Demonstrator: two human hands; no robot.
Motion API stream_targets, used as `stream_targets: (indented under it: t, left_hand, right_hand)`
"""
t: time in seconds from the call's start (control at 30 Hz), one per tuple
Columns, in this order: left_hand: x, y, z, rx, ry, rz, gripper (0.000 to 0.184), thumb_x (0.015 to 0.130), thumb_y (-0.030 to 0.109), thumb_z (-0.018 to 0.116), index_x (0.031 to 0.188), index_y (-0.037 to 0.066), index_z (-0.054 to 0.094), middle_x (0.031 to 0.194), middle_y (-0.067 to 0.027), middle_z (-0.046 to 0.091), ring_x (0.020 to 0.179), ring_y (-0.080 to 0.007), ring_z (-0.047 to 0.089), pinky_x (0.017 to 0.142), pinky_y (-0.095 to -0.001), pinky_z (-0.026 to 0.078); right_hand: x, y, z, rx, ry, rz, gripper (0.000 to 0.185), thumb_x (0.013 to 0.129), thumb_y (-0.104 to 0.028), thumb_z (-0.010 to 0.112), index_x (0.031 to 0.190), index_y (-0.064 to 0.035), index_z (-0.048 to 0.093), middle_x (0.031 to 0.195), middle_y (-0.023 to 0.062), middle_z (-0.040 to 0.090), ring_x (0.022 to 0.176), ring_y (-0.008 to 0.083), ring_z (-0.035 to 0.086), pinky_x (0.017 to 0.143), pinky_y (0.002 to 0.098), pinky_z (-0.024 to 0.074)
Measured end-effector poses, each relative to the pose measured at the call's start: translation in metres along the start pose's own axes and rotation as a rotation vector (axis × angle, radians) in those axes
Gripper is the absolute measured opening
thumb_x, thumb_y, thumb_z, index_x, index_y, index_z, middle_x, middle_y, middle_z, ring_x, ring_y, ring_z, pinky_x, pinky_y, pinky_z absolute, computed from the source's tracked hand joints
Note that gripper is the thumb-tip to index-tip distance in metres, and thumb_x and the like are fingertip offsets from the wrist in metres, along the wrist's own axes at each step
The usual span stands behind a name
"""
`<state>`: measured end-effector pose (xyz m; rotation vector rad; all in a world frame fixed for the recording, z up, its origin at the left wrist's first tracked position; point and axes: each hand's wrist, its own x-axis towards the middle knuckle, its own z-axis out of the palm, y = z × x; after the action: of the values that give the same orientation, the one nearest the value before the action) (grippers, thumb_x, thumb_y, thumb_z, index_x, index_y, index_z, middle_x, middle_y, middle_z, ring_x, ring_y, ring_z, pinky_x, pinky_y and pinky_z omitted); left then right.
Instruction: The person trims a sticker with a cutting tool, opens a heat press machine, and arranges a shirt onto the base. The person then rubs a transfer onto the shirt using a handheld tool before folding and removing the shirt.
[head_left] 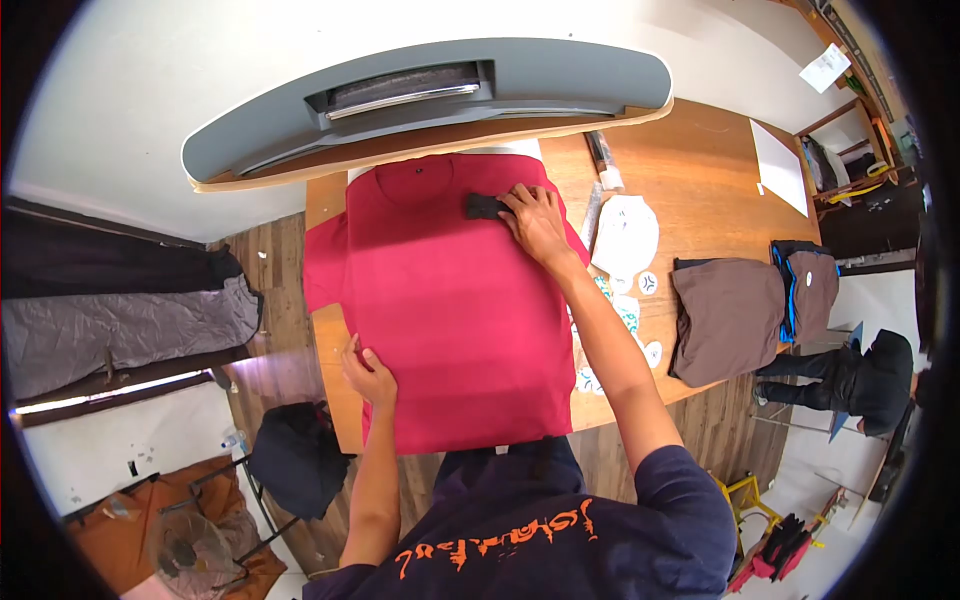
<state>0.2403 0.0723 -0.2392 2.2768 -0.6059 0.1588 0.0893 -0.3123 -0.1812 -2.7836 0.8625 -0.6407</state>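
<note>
A red T-shirt [458, 330] lies flat in front of me, its collar at the far end. My right hand [535, 218] is on the upper right chest of the shirt. Its fingers are closed on a small black block [484, 206], possibly a brush, partly covered by the fingertips. At the shirt's left edge, below the sleeve, rests my left hand [370, 380]. Its thumb and fingers are apart, with nothing held in them.
A grey press-like machine [560, 75] overhangs the collar. Right on the wooden table [700, 170] lie a white cloth item [626, 235], round printed pieces [648, 283] and folded brown garments [728, 315]. Another person [870, 385] is bent over at far right.
</note>
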Motion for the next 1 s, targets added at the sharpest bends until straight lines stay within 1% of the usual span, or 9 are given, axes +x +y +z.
stream_targets:
  t: [0.2, 0.3, 0.63, 0.83, 0.93, 1.0]
  left_hand:
    - [-0.001, -0.003, 0.002, -0.006, 0.006, -0.007, 0.046, 0.106, 0.040, 0.047, 0.126, 0.002, 0.064, 0.124, -0.0150, 0.066, 0.117, -0.0357, 0.060, 0.100, -0.0466, 0.042]
    - [0.000, -0.004, 0.002, 0.020, 0.014, 0.032, 0.042, 0.107, 0.035, 0.047, 0.127, 0.002, 0.063, 0.121, -0.0168, 0.065, 0.112, -0.0360, 0.061, 0.096, -0.0453, 0.044]
    - [-0.002, -0.005, 0.003, 0.005, -0.002, 0.007, 0.041, 0.106, 0.033, 0.047, 0.128, 0.002, 0.063, 0.120, -0.0173, 0.064, 0.112, -0.0356, 0.061, 0.096, -0.0454, 0.044]
    - [-0.002, -0.003, 0.002, -0.016, -0.014, -0.015, 0.041, 0.106, 0.033, 0.047, 0.128, 0.002, 0.062, 0.121, -0.0174, 0.064, 0.114, -0.0362, 0.060, 0.098, -0.0459, 0.042]
    - [-0.001, -0.001, 0.001, -0.001, -0.011, -0.018, 0.041, 0.106, 0.034, 0.047, 0.128, 0.002, 0.063, 0.122, -0.0174, 0.064, 0.114, -0.0368, 0.059, 0.098, -0.0461, 0.042]
    - [-0.001, -0.002, 0.001, -0.001, -0.004, -0.006, 0.041, 0.106, 0.034, 0.046, 0.128, 0.003, 0.063, 0.123, -0.0175, 0.064, 0.114, -0.0372, 0.059, 0.098, -0.0463, 0.042]
  right_hand:
    - [-0.002, 0.000, 0.002, 0.015, -0.001, 0.024, 0.027, 0.092, -0.022, 0.070, 0.118, -0.0142, 0.072, 0.111, 0.0065, 0.063, 0.106, 0.0332, 0.059, 0.093, 0.0468, 0.0455]
    - [-0.001, -0.001, 0.003, 0.020, -0.011, 0.030, 0.027, 0.093, -0.022, 0.070, 0.119, -0.0144, 0.071, 0.111, 0.0065, 0.063, 0.106, 0.0332, 0.059, 0.093, 0.0468, 0.0456]
    - [-0.003, -0.003, 0.003, 0.029, -0.001, 0.058, 0.028, 0.092, -0.021, 0.071, 0.119, -0.0139, 0.071, 0.113, 0.0066, 0.063, 0.106, 0.0331, 0.059, 0.092, 0.0468, 0.0467]
    - [0.002, 0.000, -0.005, -0.004, -0.008, -0.033, 0.026, 0.091, -0.018, 0.070, 0.117, -0.0119, 0.071, 0.112, 0.0067, 0.064, 0.107, 0.0329, 0.059, 0.094, 0.0465, 0.0457]
    - [0.009, -0.007, -0.021, 0.038, 0.087, 0.010, 0.025, 0.091, -0.016, 0.070, 0.116, -0.0115, 0.071, 0.111, 0.0065, 0.064, 0.109, 0.0328, 0.058, 0.095, 0.0465, 0.0450]
    - [0.012, -0.007, -0.026, 0.012, 0.077, 0.000, 0.025, 0.091, -0.015, 0.070, 0.116, -0.0117, 0.071, 0.111, 0.0063, 0.064, 0.109, 0.0327, 0.058, 0.096, 0.0465, 0.0448]
